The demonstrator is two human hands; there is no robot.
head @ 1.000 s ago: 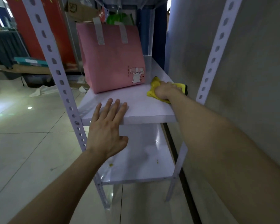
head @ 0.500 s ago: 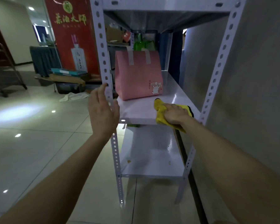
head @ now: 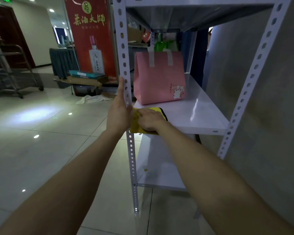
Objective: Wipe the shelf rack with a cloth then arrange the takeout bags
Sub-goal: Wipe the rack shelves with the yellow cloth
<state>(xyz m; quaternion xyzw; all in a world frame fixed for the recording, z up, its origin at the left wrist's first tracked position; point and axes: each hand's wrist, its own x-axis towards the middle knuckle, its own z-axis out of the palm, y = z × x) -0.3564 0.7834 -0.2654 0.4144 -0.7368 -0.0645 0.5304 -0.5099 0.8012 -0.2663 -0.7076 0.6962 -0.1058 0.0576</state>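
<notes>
Shelf rack [head: 202,116]: white, perforated uprights. Takeout bag [head: 158,78]: pink, pale straps, white cat print. Cloth [head: 137,124]: yellow, dark-edged. Banner [head: 90,36]: red, gold lettering.

The shelf rack [head: 202,116] has smooth, glossy white boards that catch streaks of light, and its perforated upright [head: 124,53] looks like painted metal. The yellow cloth [head: 136,124] is soft and fuzzy. The pink bag [head: 158,78] is matt. The floor tiles [head: 41,150] are polished and reflective.

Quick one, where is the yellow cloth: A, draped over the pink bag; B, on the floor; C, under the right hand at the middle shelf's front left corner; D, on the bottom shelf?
C: the right hand presses the yellow cloth onto the middle shelf, at its front left corner.
</notes>
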